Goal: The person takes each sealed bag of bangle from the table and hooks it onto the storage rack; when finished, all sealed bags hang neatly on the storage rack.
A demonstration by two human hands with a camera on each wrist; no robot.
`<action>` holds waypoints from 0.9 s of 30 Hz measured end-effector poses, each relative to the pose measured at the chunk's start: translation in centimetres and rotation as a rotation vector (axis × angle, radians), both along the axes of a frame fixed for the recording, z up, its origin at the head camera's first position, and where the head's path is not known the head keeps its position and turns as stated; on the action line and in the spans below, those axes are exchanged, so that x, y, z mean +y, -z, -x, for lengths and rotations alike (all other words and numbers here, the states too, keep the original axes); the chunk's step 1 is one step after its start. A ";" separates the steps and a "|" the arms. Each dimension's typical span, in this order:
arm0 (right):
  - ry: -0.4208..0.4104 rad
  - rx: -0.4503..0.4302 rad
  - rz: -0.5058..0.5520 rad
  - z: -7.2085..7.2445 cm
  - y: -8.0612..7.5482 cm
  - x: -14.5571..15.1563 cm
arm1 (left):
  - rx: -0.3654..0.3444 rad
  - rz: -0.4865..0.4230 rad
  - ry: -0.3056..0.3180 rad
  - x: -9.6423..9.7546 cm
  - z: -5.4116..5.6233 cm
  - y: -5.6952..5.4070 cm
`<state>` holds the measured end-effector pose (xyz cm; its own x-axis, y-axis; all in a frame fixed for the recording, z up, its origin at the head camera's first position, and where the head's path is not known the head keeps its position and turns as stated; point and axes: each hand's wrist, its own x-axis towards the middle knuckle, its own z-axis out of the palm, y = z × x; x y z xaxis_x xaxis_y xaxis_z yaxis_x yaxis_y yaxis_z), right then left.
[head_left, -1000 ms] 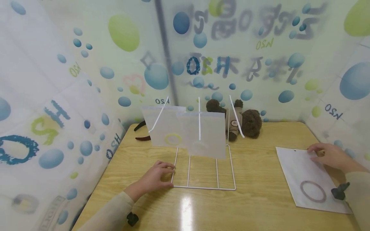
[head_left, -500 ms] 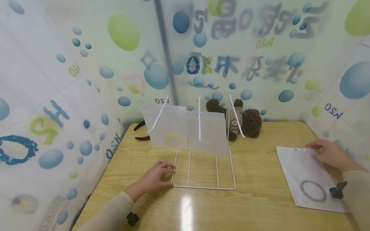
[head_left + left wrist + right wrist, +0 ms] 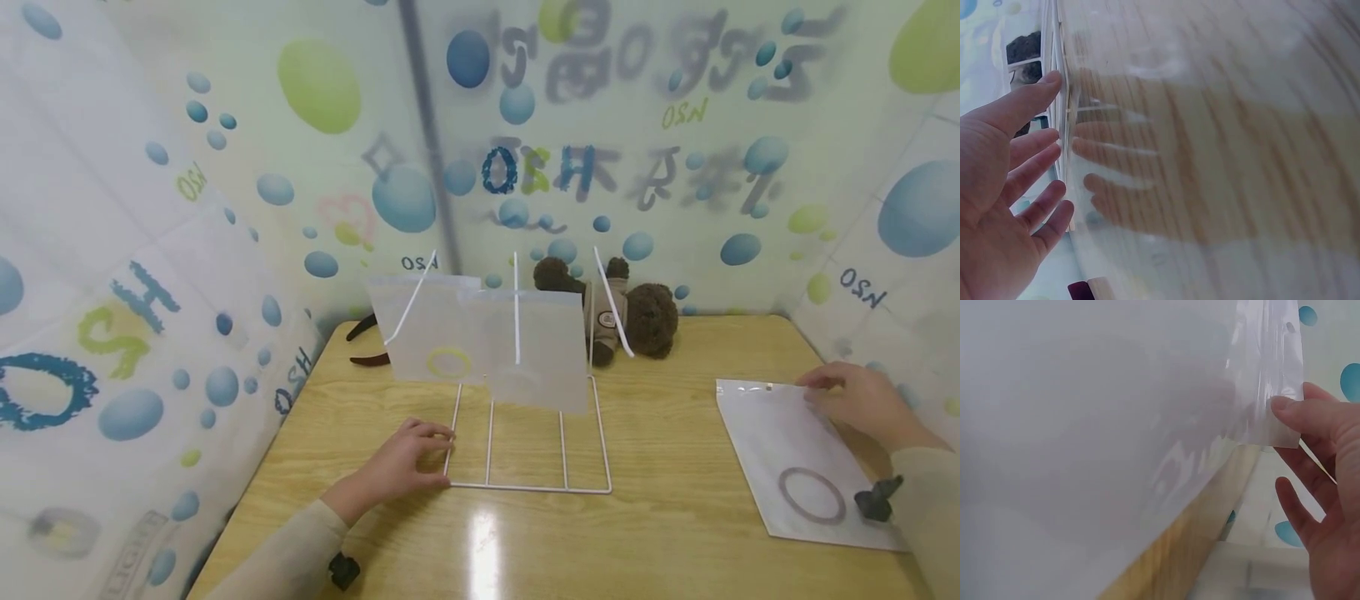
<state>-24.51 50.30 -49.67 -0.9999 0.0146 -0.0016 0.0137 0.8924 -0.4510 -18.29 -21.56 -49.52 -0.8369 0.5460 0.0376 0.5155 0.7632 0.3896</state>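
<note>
A white wire rack (image 3: 528,487) stands mid-table, its hooks rising at the back. My left hand (image 3: 397,462) rests its fingertips and thumb against the rack's left front corner; in the left wrist view its fingers (image 3: 1035,165) look nearly straight. Two translucent plastic bags hang from the rack. The left hanging bag (image 3: 412,325) shows a yellow ring, and the right hanging bag (image 3: 536,350) overlaps it. At the right, my right hand (image 3: 858,404) pinches the top corner of a zip bag (image 3: 1260,375) between thumb and fingers. That bag has a punched hole and a greyish-brown ring (image 3: 787,492).
A brown plush bear (image 3: 652,321) lies behind the rack at the back of the wooden table (image 3: 660,533). Two dark curved tips (image 3: 367,360) poke out behind the left hanging bag. Printed curtains (image 3: 525,100) enclose the table on three sides.
The right hanging bag has swayed right, then back left. The top edge of the zip bag under my right hand has buckled slightly and catches the light. My left hand has stayed put.
</note>
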 end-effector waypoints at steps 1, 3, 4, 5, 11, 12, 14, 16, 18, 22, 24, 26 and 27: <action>-0.008 0.009 0.000 0.0 0.0 0.0 | -0.004 0.002 -0.003 0.0 0.0 -0.1; -0.030 0.031 -0.006 0.0 -0.1 -0.1 | -0.008 0.005 -0.007 0.0 0.0 -0.1; -0.034 0.036 -0.008 0.0 -0.2 -0.1 | -0.009 0.007 -0.008 0.0 0.1 -0.1; -0.040 0.041 -0.012 0.0 -0.3 -0.1 | -0.009 0.009 -0.008 0.0 0.1 0.0; -0.049 0.049 -0.031 -0.2 -0.9 -0.2 | -0.010 0.012 -0.006 0.0 0.0 0.1; -0.051 0.054 -0.034 -0.2 -0.9 -0.2 | -0.010 0.013 -0.006 0.0 0.0 0.1; -0.061 0.073 -0.038 -0.3 -1.0 -0.4 | -0.012 0.010 -0.007 0.0 0.0 0.0; -0.074 0.102 -0.042 -0.4 -1.1 -0.6 | -0.013 0.008 -0.008 -0.1 0.0 0.0; -0.084 0.134 -0.048 -0.6 -1.1 -0.7 | -0.010 0.006 -0.006 -0.1 0.0 0.0; -0.085 0.166 -0.047 -0.9 -1.4 -1.2 | 0.003 0.003 0.005 -0.1 0.1 0.0; -0.080 0.174 -0.040 -1.1 -1.7 -1.4 | 0.010 0.004 0.009 -0.1 0.1 0.1; -0.078 0.191 -0.042 -1.3 -2.2 -1.7 | 0.008 0.004 0.008 -0.1 0.1 0.1; -0.078 0.201 -0.046 -1.4 -2.4 -1.8 | 0.002 0.005 0.005 -0.1 0.1 0.1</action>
<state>-23.06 48.49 -47.29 -0.9781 -0.0674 0.1969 -0.1424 0.9068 -0.3968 -18.41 -21.67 -49.65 -0.8342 0.5503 0.0366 0.5200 0.7627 0.3844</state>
